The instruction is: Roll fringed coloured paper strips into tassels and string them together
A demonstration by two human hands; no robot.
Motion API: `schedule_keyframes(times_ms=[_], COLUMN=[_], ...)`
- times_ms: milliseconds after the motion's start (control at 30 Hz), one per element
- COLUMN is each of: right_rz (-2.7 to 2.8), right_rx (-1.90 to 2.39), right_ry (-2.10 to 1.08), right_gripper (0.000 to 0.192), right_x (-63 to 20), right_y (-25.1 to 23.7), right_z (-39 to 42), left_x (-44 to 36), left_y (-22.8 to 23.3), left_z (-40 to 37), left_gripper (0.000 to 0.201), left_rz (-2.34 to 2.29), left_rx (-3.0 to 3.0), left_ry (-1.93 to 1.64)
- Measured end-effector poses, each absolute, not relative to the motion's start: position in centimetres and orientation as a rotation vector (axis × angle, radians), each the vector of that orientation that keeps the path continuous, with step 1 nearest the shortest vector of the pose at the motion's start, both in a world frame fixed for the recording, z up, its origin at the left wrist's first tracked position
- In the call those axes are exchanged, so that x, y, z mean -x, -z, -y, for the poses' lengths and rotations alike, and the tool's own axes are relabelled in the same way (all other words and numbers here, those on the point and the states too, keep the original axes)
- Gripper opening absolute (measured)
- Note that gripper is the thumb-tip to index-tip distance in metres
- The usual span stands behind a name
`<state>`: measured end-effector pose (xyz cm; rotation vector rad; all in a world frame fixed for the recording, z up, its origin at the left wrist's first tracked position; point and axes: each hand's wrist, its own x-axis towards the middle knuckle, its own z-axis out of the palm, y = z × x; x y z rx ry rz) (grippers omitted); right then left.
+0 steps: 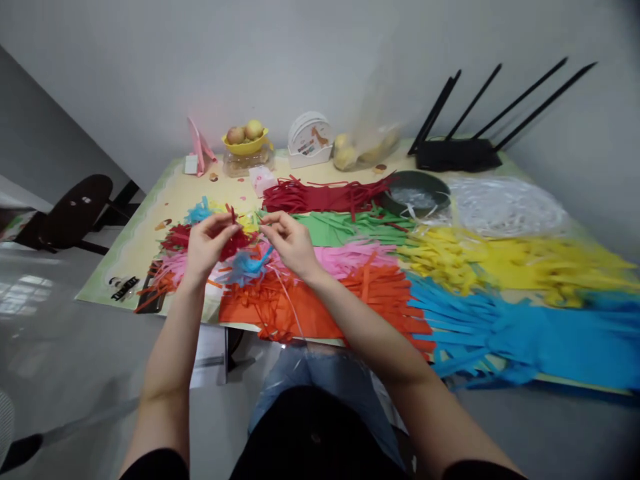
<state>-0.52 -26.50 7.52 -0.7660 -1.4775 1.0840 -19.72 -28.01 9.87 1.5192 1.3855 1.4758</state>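
Note:
My left hand (211, 245) is closed in a pinch on a dark red paper strip (233, 215), whose tip sticks up above the fingers. Facing it, a short gap away, my right hand (291, 245) pinches something too small to make out. Below and between both hands is a bunched blue paper tassel (247, 267). A thin white string (290, 297) runs down from near the right hand toward my lap. Fringed paper lies under and around the hands: pink (345, 260), orange (320, 313), green (325, 229) and dark red (325, 197).
Yellow fringed paper (520, 260) and blue fringed paper (560, 340) spread to the right. Behind them are a coil of white string (505, 207), a dark round bowl (425, 183) and a black router (459, 155). A yellow fruit basket (245, 145) and a coaster holder (310, 157) stand along the wall.

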Motion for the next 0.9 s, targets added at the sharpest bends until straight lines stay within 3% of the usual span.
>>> schedule_keyframes(times_ms=[200,900], right_rz=[1.499,1.542], right_rx=[0.726,0.815], right_ry=[-1.11,-1.124], right_gripper=[0.024,0.021], right_x=[0.1,-1.5], right_y=[-8.3,-8.6], right_z=[27.0,28.2], left_x=[15.5,14.5], left_y=[-9.4,-8.9], left_z=[29.5,30.0], left_gripper=[0.032,0.025], left_rz=[-1.262,-1.357], left_rx=[-1.395,-1.343], left_ry=[-1.431,-1.575])
